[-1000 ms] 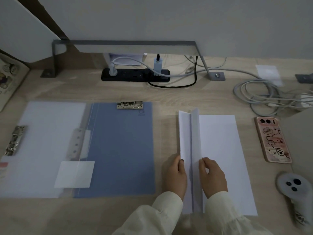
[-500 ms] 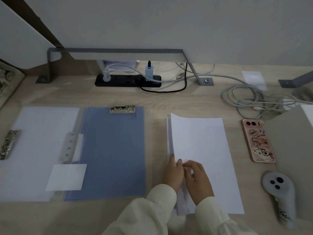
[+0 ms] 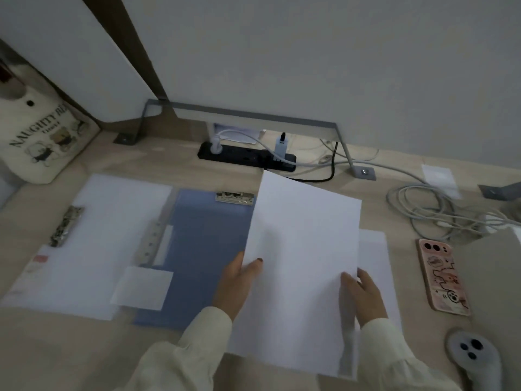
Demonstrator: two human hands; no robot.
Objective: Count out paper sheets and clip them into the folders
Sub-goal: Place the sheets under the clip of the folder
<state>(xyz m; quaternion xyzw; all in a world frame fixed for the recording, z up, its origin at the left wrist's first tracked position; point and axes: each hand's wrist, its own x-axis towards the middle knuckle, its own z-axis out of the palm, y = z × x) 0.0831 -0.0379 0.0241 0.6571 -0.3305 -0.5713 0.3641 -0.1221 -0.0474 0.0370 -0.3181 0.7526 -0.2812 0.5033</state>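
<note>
A white paper sheet is lifted off the desk and tilted, its left edge over the blue folder. My left hand grips its left edge with the thumb on top. My right hand holds its right edge. Under it the paper stack lies flat on the desk. The open folder lies to the left: a blue half with a metal clip at its top edge, and a translucent white half with a second metal clip on its left side.
A pink-cased phone and a white controller lie right of the stack. Coiled grey cables and a black power strip sit at the back. A printed tote bag stands far left. A grey board rises at the right edge.
Both hands went from flattening the stack's lower edge to lifting a sheet off it and carrying it up and left toward the blue folder. The camera tilted up and left.
</note>
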